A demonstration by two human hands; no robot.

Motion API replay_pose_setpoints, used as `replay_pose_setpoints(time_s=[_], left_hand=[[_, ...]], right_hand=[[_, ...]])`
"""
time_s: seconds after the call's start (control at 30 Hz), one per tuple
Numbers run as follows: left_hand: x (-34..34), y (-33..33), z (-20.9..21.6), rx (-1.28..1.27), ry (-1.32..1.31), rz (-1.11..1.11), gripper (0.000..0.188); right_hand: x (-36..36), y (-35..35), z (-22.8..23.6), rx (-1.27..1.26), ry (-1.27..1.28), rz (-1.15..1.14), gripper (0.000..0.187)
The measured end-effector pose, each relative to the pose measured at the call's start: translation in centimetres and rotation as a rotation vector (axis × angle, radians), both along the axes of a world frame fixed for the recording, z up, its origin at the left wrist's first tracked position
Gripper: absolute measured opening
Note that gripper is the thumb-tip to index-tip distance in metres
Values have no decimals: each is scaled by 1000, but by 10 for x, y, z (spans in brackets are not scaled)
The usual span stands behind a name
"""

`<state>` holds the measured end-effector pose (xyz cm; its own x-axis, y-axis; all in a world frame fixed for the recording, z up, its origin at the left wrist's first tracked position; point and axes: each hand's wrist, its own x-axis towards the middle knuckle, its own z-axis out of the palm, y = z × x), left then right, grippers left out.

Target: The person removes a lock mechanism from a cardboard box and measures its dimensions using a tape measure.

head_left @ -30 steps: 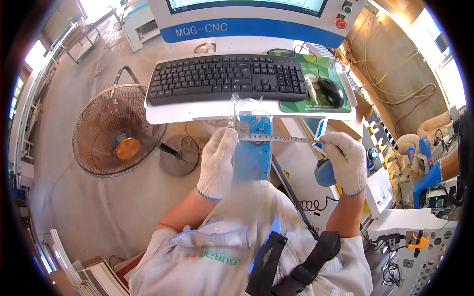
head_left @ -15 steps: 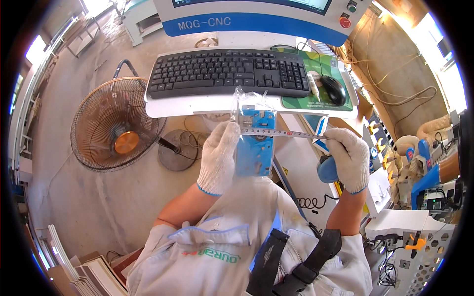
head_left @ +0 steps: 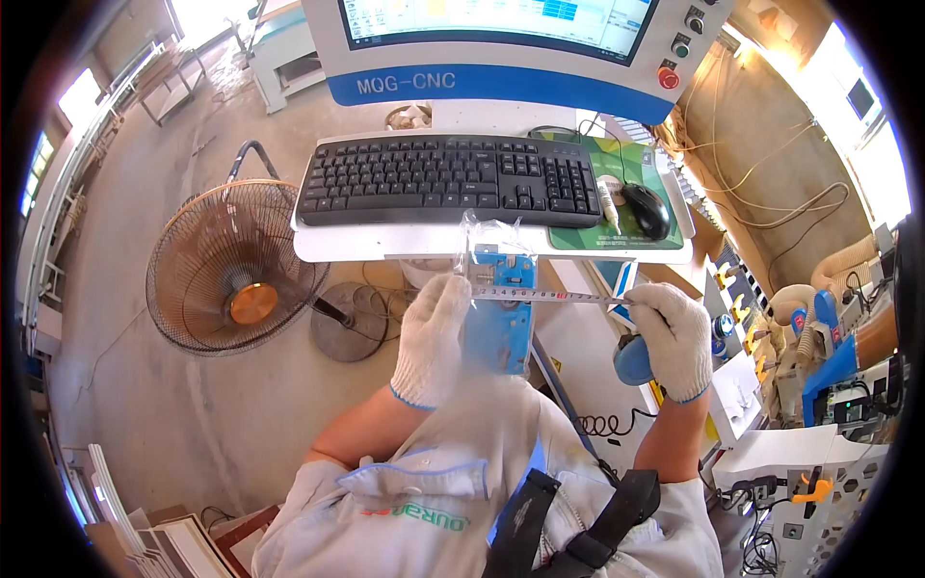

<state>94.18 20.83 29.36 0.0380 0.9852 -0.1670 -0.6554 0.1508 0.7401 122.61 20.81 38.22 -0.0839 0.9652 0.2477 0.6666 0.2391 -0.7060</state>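
My gloved left hand (head_left: 432, 337) is closed at the left edge of a flat blue part in a clear plastic bag (head_left: 499, 339). The part has slots and metal-looking fittings; its exact kind I cannot tell. A tape measure's blade (head_left: 544, 295) runs straight across the upper part of the bag, starting at my left fingertips. At the other end my gloved right hand (head_left: 674, 337) pinches the blade between thumb and fingers. The blue tape case (head_left: 633, 360) sits below those fingers, against the palm side. Both hands are level in front of my chest.
A white shelf (head_left: 385, 248) ahead carries a black keyboard (head_left: 448, 178), a green mouse pad (head_left: 568, 239), a mouse (head_left: 646, 212) and a small white tube (head_left: 608, 204). A machine screen (head_left: 501, 21) stands behind. At left is a floor fan (head_left: 231, 270); at right, machinery with hoses (head_left: 829, 265).
The view has tilted up, so the shelf, hands and bag appear lower and more of the screen shows. Both hands keep their hold, with the blade still stretched across the bag.
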Motion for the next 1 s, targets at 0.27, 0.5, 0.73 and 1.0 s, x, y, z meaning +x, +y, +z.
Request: replay_pose_setpoints(time_s=[0.27,0.5,0.73,1.0], left_hand=[[-3,-2,3,-4,-24,-12,41],[0,-4,13,-11,-3,0,36],[-11,-8,-11,-8,162,37,38],[12,-20,9,-149,81,130,27]], right_hand=[[-1,0,0,-6,-9,-5,16],[-2,-1,-1,-8,7,-5,16],[-6,1,-5,-2,-12,50,16],[15,2,-12,-26,9,95,16]])
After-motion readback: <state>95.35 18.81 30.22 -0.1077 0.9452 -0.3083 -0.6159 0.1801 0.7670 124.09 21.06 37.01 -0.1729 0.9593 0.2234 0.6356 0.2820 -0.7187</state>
